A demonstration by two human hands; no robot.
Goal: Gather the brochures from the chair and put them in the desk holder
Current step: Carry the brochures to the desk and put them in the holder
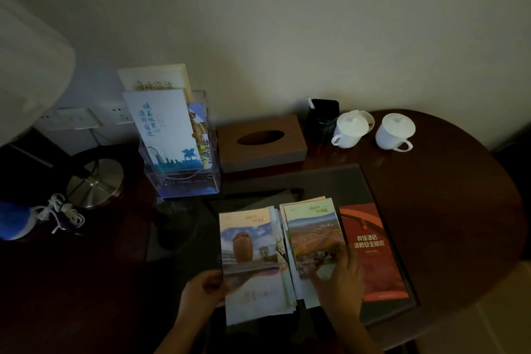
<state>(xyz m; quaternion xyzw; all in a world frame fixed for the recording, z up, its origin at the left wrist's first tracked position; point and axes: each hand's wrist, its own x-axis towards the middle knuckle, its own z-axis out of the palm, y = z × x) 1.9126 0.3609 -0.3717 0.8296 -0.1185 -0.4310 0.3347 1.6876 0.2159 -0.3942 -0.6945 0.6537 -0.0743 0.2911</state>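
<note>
- Dim light falls on a dark wooden bench (431, 181), where a clear acrylic holder (184, 178) with leaflets is seen at the back left.
- Glossy paper brochures (250, 244) are fanned near the front edge, beside a red booklet (370, 250).
- One stack edge is pinched by the left hand (201, 290); the right hand (339, 270) is laid on another, its fingers spread.
- Thin, floppy, slippery sheets are judged best squared and gripped along the lower edge.
</note>
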